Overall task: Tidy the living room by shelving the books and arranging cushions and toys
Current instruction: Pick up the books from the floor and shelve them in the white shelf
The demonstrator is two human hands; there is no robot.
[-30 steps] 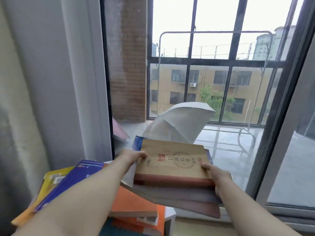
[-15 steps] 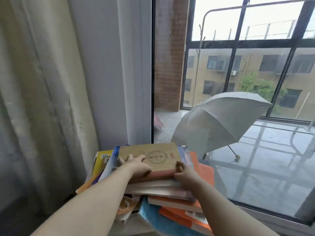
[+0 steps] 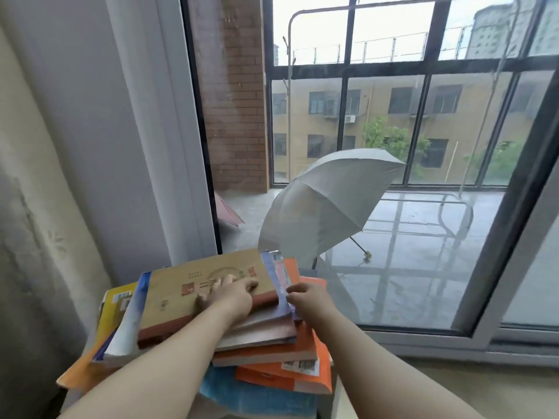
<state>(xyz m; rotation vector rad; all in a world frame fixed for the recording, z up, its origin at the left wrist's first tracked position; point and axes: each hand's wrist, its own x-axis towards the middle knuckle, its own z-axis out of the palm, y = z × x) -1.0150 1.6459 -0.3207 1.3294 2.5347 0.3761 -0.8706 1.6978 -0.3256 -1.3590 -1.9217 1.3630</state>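
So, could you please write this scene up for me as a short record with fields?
setting: beside a window, with a curtain at left
stack: books piled unevenly, edges not lined up
top book: tan book, lying flat on the stack
left hand: rests on the tan book, fingers spread
right hand: touches the stack's right edge; grip unclear
outside: open grey umbrella on the wet floor
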